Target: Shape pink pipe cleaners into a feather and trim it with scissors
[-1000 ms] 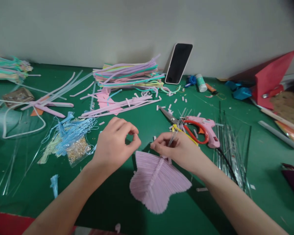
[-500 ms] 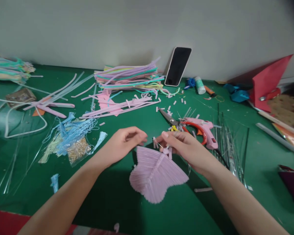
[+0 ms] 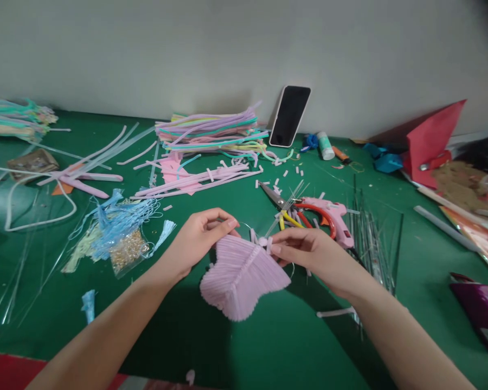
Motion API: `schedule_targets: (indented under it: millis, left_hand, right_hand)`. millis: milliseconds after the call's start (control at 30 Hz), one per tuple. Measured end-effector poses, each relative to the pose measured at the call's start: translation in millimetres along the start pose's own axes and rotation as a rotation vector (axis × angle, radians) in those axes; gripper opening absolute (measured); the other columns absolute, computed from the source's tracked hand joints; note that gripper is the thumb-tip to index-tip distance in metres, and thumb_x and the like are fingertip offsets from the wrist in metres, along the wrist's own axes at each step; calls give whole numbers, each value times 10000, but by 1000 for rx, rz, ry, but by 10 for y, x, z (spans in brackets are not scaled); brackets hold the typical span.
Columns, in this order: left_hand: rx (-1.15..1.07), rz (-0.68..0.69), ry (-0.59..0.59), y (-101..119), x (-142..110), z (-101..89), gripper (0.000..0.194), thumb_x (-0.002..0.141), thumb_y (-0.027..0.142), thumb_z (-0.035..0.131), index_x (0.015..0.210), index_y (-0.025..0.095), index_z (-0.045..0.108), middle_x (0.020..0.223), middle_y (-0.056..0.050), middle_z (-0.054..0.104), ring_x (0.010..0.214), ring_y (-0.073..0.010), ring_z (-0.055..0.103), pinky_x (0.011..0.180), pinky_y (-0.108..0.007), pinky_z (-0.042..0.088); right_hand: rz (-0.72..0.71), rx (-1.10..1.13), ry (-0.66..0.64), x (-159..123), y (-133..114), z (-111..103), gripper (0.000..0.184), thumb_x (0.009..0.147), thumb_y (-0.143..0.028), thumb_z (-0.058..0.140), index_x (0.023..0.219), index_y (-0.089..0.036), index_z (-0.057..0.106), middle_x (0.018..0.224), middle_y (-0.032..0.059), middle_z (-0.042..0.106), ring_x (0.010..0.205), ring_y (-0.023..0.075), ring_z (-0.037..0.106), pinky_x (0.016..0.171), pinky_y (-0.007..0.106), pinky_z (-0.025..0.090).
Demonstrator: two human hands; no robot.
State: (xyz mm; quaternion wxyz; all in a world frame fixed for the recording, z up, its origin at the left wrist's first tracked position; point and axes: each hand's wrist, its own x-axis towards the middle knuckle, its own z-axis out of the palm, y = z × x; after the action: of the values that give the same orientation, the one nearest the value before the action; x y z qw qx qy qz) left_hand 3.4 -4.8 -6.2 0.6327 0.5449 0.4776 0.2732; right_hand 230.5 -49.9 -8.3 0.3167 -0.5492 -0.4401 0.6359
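A lilac fan-shaped pipe-cleaner piece [image 3: 244, 276], ribbed and with a raised seam down its middle, is held up over the green table. My left hand [image 3: 205, 235] is closed at its upper left edge, thumb on top. A thin thread [image 3: 246, 224] curves near those fingertips. At the narrow top, my right hand [image 3: 305, 246] pinches the piece beside a small lilac knob [image 3: 262, 241]; some of its fingers are hidden. Just beyond lie scissors [image 3: 282, 203] with red handles and a pink glue gun [image 3: 337, 216].
Bundled pastel pipe cleaners [image 3: 211, 130] lie at the back beside a leaning phone [image 3: 290, 116]. Blue tassels [image 3: 114, 211] and a bag of gold beads [image 3: 128, 249] are left. Thin clear strips [image 3: 374, 244] and a purple object [image 3: 480, 309] lie right.
The lilac piece has shifted left and tilted. My left hand has come onto its edge, and my right fingers have moved to its top right side. The view has shifted slightly.
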Motion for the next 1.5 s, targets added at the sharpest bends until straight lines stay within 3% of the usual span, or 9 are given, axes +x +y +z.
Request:
schedule_targets:
  millis: [233,433,600,833,967,1067,1233,1367,1500]
  left_hand:
    - [-216,-239,-261,-54,-19,14,393,701,351,806,1001,195,606,894,-60,721,726,-150,640,624,-232,450]
    - [-176,-211,-226,-26,-10,-9,352,670,315,826,931,179,633,807,-45,719,729,-158,651,663,-246,467]
    - [-111,-180,-195,-32,-5,-6,336,666,347,819,904,185,645,747,-12,686,673,-145,619,616,-231,437]
    - [-37,-157,-156,-26,-4,-26,337,671,379,804,912,200,651,752,-18,696,678,-174,637,604,-246,443]
    - [-48,-178,-142,6,-2,-63,401,670,387,800,994,215,640,818,-38,715,727,-216,669,611,-286,483]
    - [-54,-178,-142,10,-2,-68,444,661,406,805,1027,221,634,822,-36,715,727,-220,670,607,-293,490]
    - [-73,-149,-165,-3,-14,-23,463,656,388,824,1044,219,635,736,-5,687,664,-169,633,595,-250,467]
    - [-254,-186,-154,-14,-3,-26,469,697,497,777,1041,201,655,780,-21,685,679,-157,629,594,-240,471]
    - [-593,-197,-138,-50,51,-77,628,763,734,546,1015,172,671,1003,-122,710,942,-246,665,758,-321,526]
  right_hand:
    - [9,53,93,-11,-22,94,316,721,-471,743,870,-200,680,750,11,678,605,116,647,544,234,536]
    - [-53,-93,103,-12,-23,96,363,777,-530,670,936,-204,687,849,46,709,769,163,676,632,272,557]
    - [-113,-224,98,-17,-25,179,270,753,-448,707,867,-205,689,815,34,703,721,159,647,635,290,528]
    - [-185,-309,303,-14,17,177,195,814,-412,632,808,-218,651,732,29,671,675,184,641,613,331,522]
    - [-253,-346,498,-30,64,72,275,762,-394,686,965,-226,607,970,68,668,818,204,641,715,363,535]
    - [-215,-274,388,-74,55,97,349,792,-457,656,1054,-229,616,1048,77,668,904,201,631,775,350,523]
    - [-67,-78,114,-89,35,299,322,747,-483,705,910,-207,681,745,6,665,689,149,596,642,288,479]
    - [-68,104,217,-35,64,374,291,702,-476,752,781,-202,690,660,-22,618,565,106,510,522,244,401]
    - [-180,357,489,10,53,361,281,693,-453,772,806,-221,661,655,-31,592,523,93,501,464,223,401]
